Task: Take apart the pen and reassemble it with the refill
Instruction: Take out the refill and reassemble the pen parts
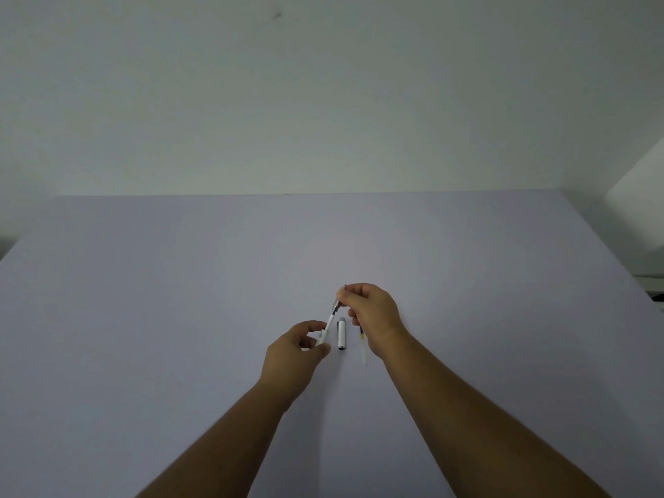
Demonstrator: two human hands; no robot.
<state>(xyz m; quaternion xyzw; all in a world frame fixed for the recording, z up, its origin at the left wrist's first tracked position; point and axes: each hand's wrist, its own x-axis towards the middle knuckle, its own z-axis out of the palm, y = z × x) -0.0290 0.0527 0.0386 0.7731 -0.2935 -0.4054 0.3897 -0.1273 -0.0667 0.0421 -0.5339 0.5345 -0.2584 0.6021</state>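
We held the white barrel (325, 330) in our left hand (293, 357), pinched at its lower end between thumb and fingers and tilted up toward the right, while our right hand (373, 314) gripped the grey tip (339, 298) at the barrel's upper end with its fingertips. The cap (341, 334) lay on the lilac worktop (143, 318) between our hands, touching neither. The refill (363, 348) lay just right of the cap, partly hidden under our right wrist.
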